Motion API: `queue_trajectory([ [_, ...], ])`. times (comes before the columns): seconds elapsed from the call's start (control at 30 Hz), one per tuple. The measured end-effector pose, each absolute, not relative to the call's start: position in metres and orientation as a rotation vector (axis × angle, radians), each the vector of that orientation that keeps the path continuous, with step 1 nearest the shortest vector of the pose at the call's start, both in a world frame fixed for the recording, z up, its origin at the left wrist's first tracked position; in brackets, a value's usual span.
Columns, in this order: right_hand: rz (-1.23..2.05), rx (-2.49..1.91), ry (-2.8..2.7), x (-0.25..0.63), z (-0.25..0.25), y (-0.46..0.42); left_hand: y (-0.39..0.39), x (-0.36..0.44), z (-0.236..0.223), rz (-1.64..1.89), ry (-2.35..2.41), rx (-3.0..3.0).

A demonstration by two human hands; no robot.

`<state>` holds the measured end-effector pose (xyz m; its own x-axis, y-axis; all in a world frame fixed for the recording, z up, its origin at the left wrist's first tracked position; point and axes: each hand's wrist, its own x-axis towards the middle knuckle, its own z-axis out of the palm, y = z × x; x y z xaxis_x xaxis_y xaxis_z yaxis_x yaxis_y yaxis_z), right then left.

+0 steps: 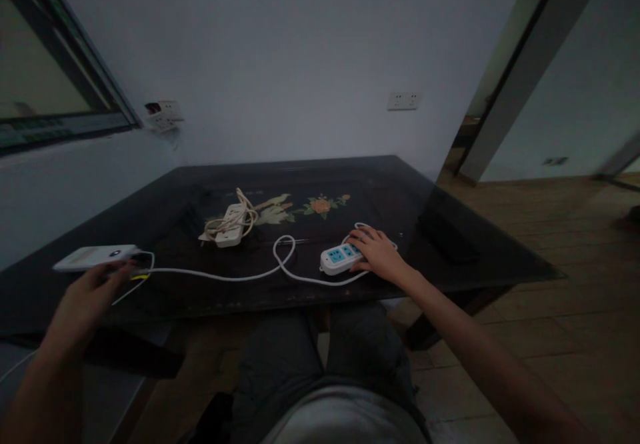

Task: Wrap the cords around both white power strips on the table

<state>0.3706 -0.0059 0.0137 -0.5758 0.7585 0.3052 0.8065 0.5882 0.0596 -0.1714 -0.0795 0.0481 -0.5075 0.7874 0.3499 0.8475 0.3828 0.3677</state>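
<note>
My right hand (379, 253) rests flat, fingers spread, on the right end of a white and blue power strip (340, 257) lying on the dark table (450, 257). Its white cable (240, 275) loops across the table toward the left. My left hand (87, 301) reaches to the cable's left end, fingers pinched around a dark plug (137, 262) next to a white flat box (95, 257). A second, cream power strip (231, 225) with its cord bundled around it lies further back.
The table bears a painted flower design (320, 205) and stands in a corner. Wall sockets (404, 101) sit on the back wall, more sockets (163, 116) at the left. A dark flat object (445, 231) lies at the table's right. My knees (320, 357) are under the front edge.
</note>
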Motion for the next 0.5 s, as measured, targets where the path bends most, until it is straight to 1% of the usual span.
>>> queue_trajectory([
  [0.1, -0.254, -1.276, -2.567, 0.371, 0.013, -0.004, -0.077, -0.152, 0.045, -0.942, -2.702, -1.733],
  [0.17, -0.211, -1.252, -2.559, 0.372, 0.014, -0.004, -0.072, -0.13, 0.039, -0.953, -2.683, -1.95],
  [0.33, -0.06, -1.153, -2.401, 0.392, 0.023, -0.005, -0.061, -0.077, 0.023, -0.998, -2.451, -2.323],
  [0.5, 0.068, -1.244, -2.093, 0.427, 0.027, -0.011, -0.05, -0.056, 0.005, -1.04, -2.183, -2.55],
])
